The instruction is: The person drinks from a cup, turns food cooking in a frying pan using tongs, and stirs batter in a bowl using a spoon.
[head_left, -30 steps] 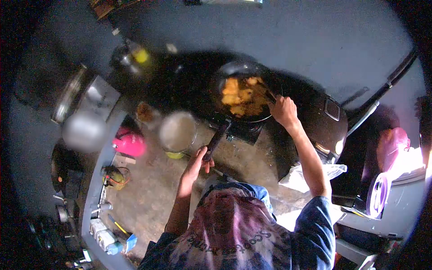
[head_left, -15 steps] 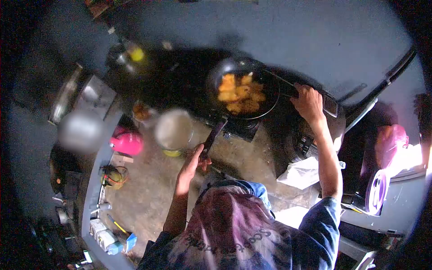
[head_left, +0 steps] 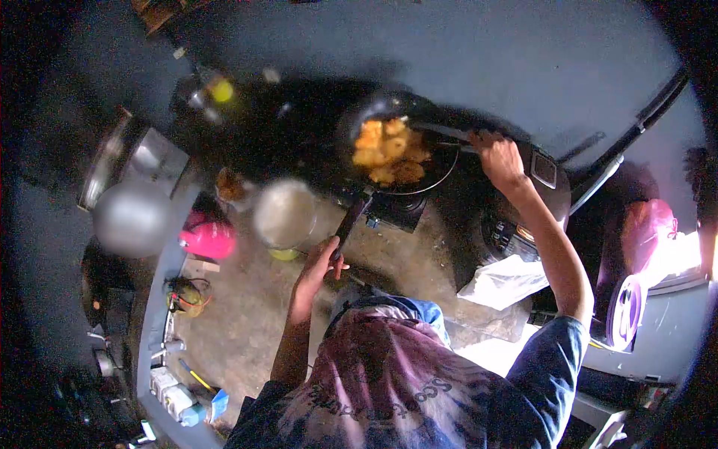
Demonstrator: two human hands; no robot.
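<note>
A dark frying pan (head_left: 447, 176) holds several golden-brown fried pieces (head_left: 389, 152). My left hand (head_left: 320, 263) is closed around the pan's black handle (head_left: 351, 223), which points toward me. My right hand (head_left: 499, 159) is at the pan's right side, its fingers wrapped round the handle of a long spatula (head_left: 443, 135). The spatula reaches over the right rim toward the fried pieces. Its far end is too dark to make out clearly. Under the pan, part of a stove (head_left: 396, 215) shows.
A pale pot (head_left: 284, 215) stands left of the pan, with a pink container (head_left: 209, 236) beyond it. Right of the pan is a rounded dark appliance (head_left: 516, 224) with a white plastic bag (head_left: 505, 283) near it. A blue-grey wall (head_left: 508, 60) rises behind the stove.
My right hand has moved slightly left toward the pan and its elbow has swung outward to the right. The spatula lies flatter across the rim. My left hand keeps its grip.
</note>
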